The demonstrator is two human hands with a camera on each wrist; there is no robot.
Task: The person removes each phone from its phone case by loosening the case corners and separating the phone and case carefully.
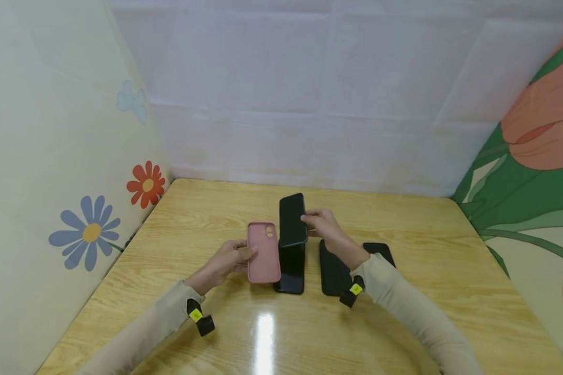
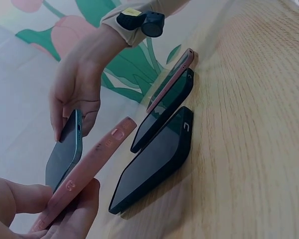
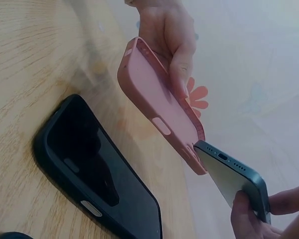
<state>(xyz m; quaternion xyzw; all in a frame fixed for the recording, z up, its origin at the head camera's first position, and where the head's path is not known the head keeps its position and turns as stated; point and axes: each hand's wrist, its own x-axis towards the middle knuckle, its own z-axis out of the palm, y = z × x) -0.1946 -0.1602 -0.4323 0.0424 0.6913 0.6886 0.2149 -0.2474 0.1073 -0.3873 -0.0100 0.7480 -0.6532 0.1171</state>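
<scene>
My left hand (image 1: 228, 259) pinches a pink phone case (image 1: 264, 260) by its left side, thumb on the inner face. The case is held tilted, hollow side toward me, with its camera cutouts at the upper right. My right hand (image 1: 326, 225) grips a bare dark phone (image 1: 292, 219) by its right edge, above and behind the case. In the right wrist view, the lower end of this phone (image 3: 229, 174) overlaps the case's (image 3: 152, 94) end. Under them on the table lies a black-cased phone (image 1: 291, 276).
Another black-cased phone (image 1: 333, 271) lies right of centre, partly behind my right forearm. Beyond it is a third phone (image 1: 380, 251), whose pink case edge (image 2: 172, 79) shows in the left wrist view. The wooden table (image 1: 206, 208) meets cloth-covered walls at back and sides.
</scene>
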